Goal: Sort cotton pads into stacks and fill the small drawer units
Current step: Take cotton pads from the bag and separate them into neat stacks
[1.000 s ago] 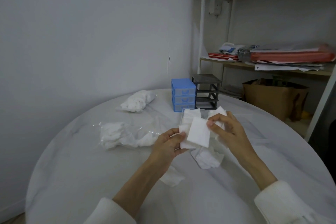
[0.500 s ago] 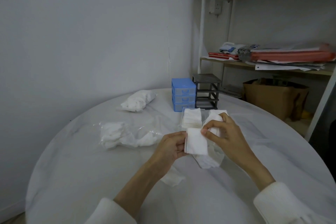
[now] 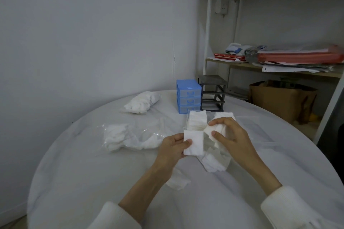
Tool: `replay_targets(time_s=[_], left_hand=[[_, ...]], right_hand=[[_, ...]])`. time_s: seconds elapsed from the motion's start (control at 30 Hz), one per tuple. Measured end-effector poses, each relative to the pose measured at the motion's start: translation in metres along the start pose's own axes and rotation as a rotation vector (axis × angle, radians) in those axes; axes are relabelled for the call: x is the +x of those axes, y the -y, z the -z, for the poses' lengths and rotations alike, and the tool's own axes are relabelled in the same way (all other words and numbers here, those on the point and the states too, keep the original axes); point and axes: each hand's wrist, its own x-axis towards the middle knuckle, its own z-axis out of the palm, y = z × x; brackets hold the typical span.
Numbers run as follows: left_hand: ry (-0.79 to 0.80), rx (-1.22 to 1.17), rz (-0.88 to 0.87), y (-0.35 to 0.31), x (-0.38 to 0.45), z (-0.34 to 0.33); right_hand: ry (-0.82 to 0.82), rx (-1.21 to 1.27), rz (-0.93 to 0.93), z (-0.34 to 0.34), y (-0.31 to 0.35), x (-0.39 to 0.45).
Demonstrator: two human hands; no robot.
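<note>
A flat square cotton pad (image 3: 193,142) is pinched by the left hand (image 3: 172,148); soft crumpled pads (image 3: 214,132) (fluffy white) are gripped by the right hand (image 3: 230,135).

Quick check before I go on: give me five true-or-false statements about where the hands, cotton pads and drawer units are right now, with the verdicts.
1. The left hand holds a flat square white cotton pad. True.
2. The right hand rests idle on the round white table. False: it grips a bunch of white pads.
3. The blue plastic drawer unit stands left of the dark grey drawer frame. True.
4. The blue unit's drawers are pulled out. False: all look pushed in.
5. A clear plastic bag of cotton pads lies left of the hands. True.
</note>
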Motion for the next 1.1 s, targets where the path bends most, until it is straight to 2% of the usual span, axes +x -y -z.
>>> replay_targets(time_s=[0.13,0.27,0.4,0.63,1.1], left_hand=[[-0.136,0.080,-0.017,0.004,0.006,0.004],[-0.156,0.119,-0.027,0.004,0.004,0.002],[-0.100,0.095,-0.004,0.002,0.002,-0.001],[0.025,0.147,-0.021,0.001,-0.002,-0.006],[0.137,0.226,-0.105,0.002,-0.006,-0.009]], right_hand=[[0.005,0.153,-0.091,0.000,-0.001,0.002],[0.022,0.272,-0.132,0.001,0.000,0.001],[0.143,0.274,-0.206,-0.001,0.003,0.000],[0.285,0.272,-0.201,-0.006,0.010,-0.004],[0.271,0.087,-0.124,-0.010,0.005,-0.004]])
